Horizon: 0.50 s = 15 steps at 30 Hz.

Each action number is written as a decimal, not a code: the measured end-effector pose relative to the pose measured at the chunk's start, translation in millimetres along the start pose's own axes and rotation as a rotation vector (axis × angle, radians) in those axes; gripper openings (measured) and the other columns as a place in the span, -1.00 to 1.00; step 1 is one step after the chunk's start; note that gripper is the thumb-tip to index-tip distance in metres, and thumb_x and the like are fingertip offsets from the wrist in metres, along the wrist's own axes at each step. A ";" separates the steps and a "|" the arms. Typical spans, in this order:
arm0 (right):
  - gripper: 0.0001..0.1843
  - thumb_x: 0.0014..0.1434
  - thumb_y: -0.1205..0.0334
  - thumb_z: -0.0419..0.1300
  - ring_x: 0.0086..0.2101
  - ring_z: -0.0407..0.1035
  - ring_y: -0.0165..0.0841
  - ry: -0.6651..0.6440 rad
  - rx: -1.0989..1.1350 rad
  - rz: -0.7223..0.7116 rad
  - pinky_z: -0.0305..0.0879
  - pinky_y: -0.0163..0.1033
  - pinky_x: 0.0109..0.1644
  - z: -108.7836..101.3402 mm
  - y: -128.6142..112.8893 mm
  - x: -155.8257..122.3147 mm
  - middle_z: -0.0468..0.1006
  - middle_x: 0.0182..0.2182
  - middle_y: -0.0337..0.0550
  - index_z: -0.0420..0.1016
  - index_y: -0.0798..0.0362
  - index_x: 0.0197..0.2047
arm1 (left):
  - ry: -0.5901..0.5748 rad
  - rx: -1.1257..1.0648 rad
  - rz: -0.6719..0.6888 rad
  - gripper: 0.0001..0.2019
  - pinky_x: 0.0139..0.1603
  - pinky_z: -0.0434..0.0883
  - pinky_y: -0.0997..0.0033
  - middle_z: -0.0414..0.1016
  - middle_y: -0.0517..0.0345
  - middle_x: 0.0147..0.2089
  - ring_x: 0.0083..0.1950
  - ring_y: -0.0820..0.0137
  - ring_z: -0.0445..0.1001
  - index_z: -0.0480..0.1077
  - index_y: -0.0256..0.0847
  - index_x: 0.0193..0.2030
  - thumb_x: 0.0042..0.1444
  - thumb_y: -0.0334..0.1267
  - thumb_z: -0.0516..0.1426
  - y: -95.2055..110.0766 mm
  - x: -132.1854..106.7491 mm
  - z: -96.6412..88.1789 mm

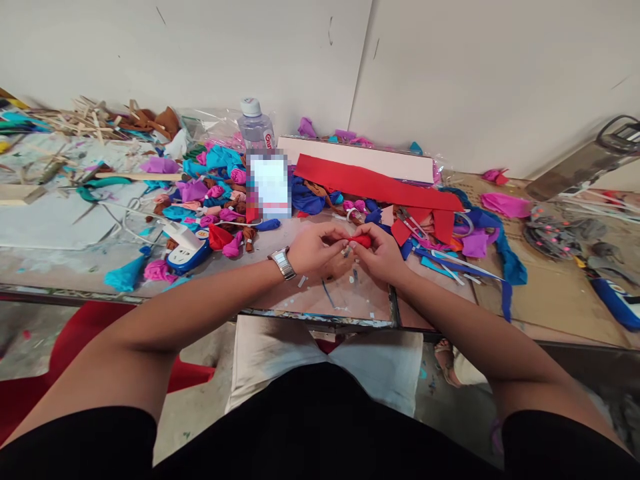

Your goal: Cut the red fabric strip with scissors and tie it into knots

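Observation:
Both hands meet over the front of the worktable around a small bunched piece of red fabric (361, 240). My left hand (316, 248) pinches its left end between thumb and forefinger; a metal-banded watch is on that wrist. My right hand (381, 255) is closed round the fabric's right side, the thumb pressed on it. Just behind the hands lies a long red fabric strip (370, 183) with a white box (350, 155) behind it. To their left spreads a pile of knotted coloured fabric bundles (220, 200). Small scraps lie on the tabletop beneath.
A water bottle (256, 127) stands behind a lit phone (270, 183). A power strip (189, 255) with a white plug sits left. Green-handled pliers (107, 181) and wooden sticks (95, 120) lie farther left. At right are cardboard (545, 293), a dark bottle (575, 160) and a blue-handled tool (617, 300).

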State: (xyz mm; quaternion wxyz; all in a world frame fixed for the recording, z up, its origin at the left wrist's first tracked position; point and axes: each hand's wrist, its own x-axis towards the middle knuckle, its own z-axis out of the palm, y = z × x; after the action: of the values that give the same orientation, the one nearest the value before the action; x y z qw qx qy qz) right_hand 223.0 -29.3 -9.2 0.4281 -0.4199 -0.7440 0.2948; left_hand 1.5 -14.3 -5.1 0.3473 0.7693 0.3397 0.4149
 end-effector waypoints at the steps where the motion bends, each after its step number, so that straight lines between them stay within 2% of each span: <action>1: -0.82 0.33 0.08 0.32 -0.26 0.41 -0.30 0.003 -0.005 -0.010 0.33 -0.17 -0.13 -0.3 -0.5 -0.1 0.54 -0.26 -0.22 0.50 -0.02 -0.11 | 0.003 -0.012 0.002 -0.80 -0.13 0.60 0.42 0.73 0.05 -0.15 -0.24 0.41 0.66 0.62 -0.24 -0.10 0.30 -0.15 0.27 -0.1 0.2 0.0; 9: -0.86 0.36 0.11 0.30 -0.27 0.44 -0.28 0.028 -0.089 -0.135 0.36 -0.15 -0.12 -2.3 -2.2 0.4 0.58 -0.25 -0.19 0.50 -0.04 -0.11 | 0.043 -0.068 -0.028 -0.79 -0.19 0.59 0.45 0.72 0.04 -0.20 -0.29 0.43 0.64 0.63 -0.25 -0.14 0.24 -0.13 0.34 0.2 1.4 0.5; 15: -0.81 0.35 0.04 0.32 -0.25 0.45 -0.25 0.024 -0.118 -0.175 0.40 -0.10 -0.10 -3.5 -3.5 -0.2 0.59 -0.23 -0.16 0.49 -0.06 -0.10 | 0.084 -0.038 0.020 -0.83 -0.23 0.57 0.48 0.72 0.03 -0.24 -0.32 0.44 0.62 0.66 -0.25 -0.18 0.21 -0.19 0.35 1.4 2.3 -1.4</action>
State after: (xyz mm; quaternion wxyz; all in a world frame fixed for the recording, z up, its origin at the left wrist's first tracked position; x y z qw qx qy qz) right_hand 224.9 -30.8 -4.9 0.4355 -0.3815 -0.7887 0.2070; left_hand 1.6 -12.8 -2.4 0.3433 0.7478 0.3384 0.4566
